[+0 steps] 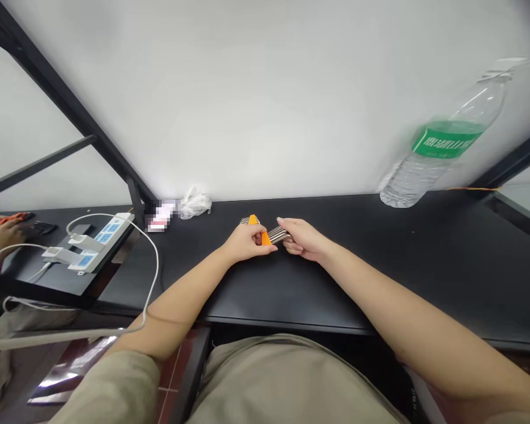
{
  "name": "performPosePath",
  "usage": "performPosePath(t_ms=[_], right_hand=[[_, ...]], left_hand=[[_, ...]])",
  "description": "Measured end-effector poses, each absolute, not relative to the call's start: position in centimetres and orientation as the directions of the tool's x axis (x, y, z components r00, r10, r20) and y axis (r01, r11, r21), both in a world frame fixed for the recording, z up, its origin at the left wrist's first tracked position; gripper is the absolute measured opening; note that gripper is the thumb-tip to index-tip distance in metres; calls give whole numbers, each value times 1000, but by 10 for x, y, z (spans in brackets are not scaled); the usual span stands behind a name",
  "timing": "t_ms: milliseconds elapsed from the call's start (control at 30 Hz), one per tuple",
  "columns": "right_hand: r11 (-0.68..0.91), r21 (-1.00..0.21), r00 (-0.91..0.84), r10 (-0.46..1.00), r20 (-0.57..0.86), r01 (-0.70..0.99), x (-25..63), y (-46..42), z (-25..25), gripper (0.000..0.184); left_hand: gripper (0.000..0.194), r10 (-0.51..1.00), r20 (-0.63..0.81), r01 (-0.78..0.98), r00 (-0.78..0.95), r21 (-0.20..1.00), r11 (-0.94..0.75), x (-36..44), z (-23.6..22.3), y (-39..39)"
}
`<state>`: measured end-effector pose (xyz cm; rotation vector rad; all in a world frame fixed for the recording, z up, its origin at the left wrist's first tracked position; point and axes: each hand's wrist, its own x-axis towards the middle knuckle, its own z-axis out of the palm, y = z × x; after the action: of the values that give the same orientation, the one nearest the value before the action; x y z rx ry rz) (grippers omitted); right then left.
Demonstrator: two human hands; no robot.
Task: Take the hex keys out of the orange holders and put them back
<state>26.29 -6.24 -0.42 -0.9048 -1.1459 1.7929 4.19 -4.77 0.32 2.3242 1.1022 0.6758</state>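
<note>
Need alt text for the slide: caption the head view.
Both hands hold an orange holder with metal rods above a black table.

This looks like a work room with desks, maybe an office or a small shop for making things; I can't tell which. A long black desk runs across the middle, by a plain white wall. Black bars stand at the upper left. A white power strip with plugs is at the left. At the far left, a person's hand is over the desk part there. Red tiles show low down.
</note>
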Motion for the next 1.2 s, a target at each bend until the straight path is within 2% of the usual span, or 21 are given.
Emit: performPosePath(t_ms=[433,733,933,1067,1200], right_hand=[[-302,-916,-539,834,-118,-266,276,-59,-4,28],[-330,-900,-602,792,-100,-285,281,-59,-1,26],[-348,-912,-635,760,-138,-218,286,-58,-2,27],[-404,-883,-676,722,-147,-238,290,-59,-1,27],[-414,-881,-639,747,-184,-230,289,-59,1,27]], left_hand=[[47,812,192,585,550,606,-540,35,3,-45],[48,816,177,592,550,607,-531,34,8,-47],[49,808,160,614,567,572,-544,33,9,-46],[50,796,143,586,588,603,-541,32,11,-47],[47,799,141,580,584,616,-533,31,12,-47]])
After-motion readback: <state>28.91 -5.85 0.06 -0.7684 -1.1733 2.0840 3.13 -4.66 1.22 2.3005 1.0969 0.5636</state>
